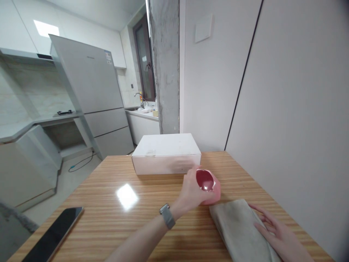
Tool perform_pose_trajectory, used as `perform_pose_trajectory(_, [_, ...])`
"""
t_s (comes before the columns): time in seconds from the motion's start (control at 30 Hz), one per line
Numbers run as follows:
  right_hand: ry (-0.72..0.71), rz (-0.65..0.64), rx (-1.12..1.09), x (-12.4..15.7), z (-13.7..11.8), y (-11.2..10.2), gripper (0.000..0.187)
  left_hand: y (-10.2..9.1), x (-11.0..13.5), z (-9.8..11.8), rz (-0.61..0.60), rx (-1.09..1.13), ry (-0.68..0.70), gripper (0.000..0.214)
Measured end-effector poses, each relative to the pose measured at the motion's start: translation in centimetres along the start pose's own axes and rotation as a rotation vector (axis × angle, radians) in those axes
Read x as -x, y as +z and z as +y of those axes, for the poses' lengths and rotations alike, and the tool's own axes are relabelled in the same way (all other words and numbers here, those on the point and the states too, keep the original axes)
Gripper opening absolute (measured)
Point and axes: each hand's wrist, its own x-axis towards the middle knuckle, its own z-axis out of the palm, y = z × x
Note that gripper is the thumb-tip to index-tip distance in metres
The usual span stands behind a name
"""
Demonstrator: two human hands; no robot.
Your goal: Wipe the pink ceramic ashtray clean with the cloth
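My left hand, with a grey-strapped watch on the wrist, grips a pink faceted bowl by its left side. The bowl's glossy dark-pink inside faces up and toward me; I cannot tell whether its base touches the table. Just in front of it lies a folded grey cloth. At the cloth's right edge is my right hand, open, its thumb over the cloth and its fingers stretched apart along the edge.
A closed white box stands behind the bowl on the wood-grain table. A dark phone lies at the left edge. Beyond are a fridge, a sink counter and a white wall panel on the right.
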Motion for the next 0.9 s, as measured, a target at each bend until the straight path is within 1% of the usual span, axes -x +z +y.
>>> perform_pose_trajectory(0.07, [0.019,-0.001,0.022,0.3,-0.4,0.0,0.058,1.6,-0.7,0.6,-0.023,-0.051,0.039,0.081])
perform_pose_trajectory(0.17, [0.044,-0.010,0.035,0.5,-0.7,-0.1,0.054,3.4,-1.6,0.8,-0.067,-0.084,0.062,0.084])
perform_pose_trajectory(0.33, [0.048,0.012,-0.005,0.8,-0.7,-0.2,0.052,5.3,-2.2,0.2,-0.105,-0.137,0.073,0.084])
perform_pose_trajectory(0.5, [-0.008,0.132,-0.006,1.0,-0.9,0.0,0.048,6.1,-2.2,0.1,-0.114,-0.179,0.059,0.082])
perform_pose_trajectory(0.57, [-0.029,0.159,-0.015,1.0,-1.3,0.0,0.046,6.2,-2.3,0.3,-0.112,-0.186,0.065,0.081])
perform_pose_trajectory(0.7, [-0.036,0.141,-0.064,1.1,-2.3,0.2,0.042,6.4,-2.2,0.3,-0.082,-0.182,0.069,0.075])
perform_pose_trajectory(0.83, [-0.049,0.127,-0.112,1.1,-3.7,0.6,0.039,6.4,-1.8,-0.1,-0.090,-0.091,0.034,0.081])
perform_pose_trajectory(0.9, [-0.050,0.123,-0.123,1.2,-4.6,0.8,0.038,6.2,-1.4,-0.1,-0.076,-0.053,0.001,0.079])
